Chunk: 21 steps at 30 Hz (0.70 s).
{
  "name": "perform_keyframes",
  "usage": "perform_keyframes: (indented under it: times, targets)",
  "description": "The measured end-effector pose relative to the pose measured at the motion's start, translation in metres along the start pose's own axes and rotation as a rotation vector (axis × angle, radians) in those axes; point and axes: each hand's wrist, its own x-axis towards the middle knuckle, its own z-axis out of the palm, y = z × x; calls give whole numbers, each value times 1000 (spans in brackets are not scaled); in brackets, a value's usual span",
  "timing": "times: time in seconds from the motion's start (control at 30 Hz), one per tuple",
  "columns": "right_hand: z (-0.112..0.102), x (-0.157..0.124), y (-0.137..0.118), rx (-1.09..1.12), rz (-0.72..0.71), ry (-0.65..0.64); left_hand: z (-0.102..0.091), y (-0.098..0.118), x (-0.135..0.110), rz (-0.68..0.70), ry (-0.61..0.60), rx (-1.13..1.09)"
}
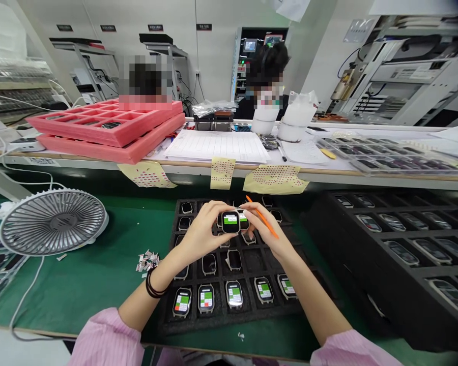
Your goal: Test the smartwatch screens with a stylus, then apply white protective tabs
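My left hand (204,229) is closed on a square smartwatch case (230,222), whose screen shows green and white blocks. Right beside it, a second smartwatch case (244,219) with a similar lit screen is at the fingertips of my right hand (265,229). A thin orange pen-like stick (262,217) lies across that hand, held between its fingers. Both watches are above a black foam tray (221,316) with strapless watch cases in its slots. Along the tray's front row, several watches (234,295) have lit screens; others further back are dark.
A white fan (53,222) and small scraps (147,261) are to the left on the green mat. Stacked black foam trays (351,274) with watches stand at right. The shelf ahead bears pink foam trays (110,137), papers (217,146) and white bottles (295,119). Two people sit beyond.
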Motion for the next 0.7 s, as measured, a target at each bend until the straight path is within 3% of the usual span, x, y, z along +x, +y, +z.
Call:
perform_keyframes:
  times: [0.27,0.53,0.7]
  targets:
    - [7,-14,-1,-227,-54,-61,8,-10,-1,134,-34,342]
    - [-6,-7,-7,137,69,-315,-4,-5,-3,224,25,225]
    - [-7,-7,-1,155,53,-312,0,-8,-4,261,23,188]
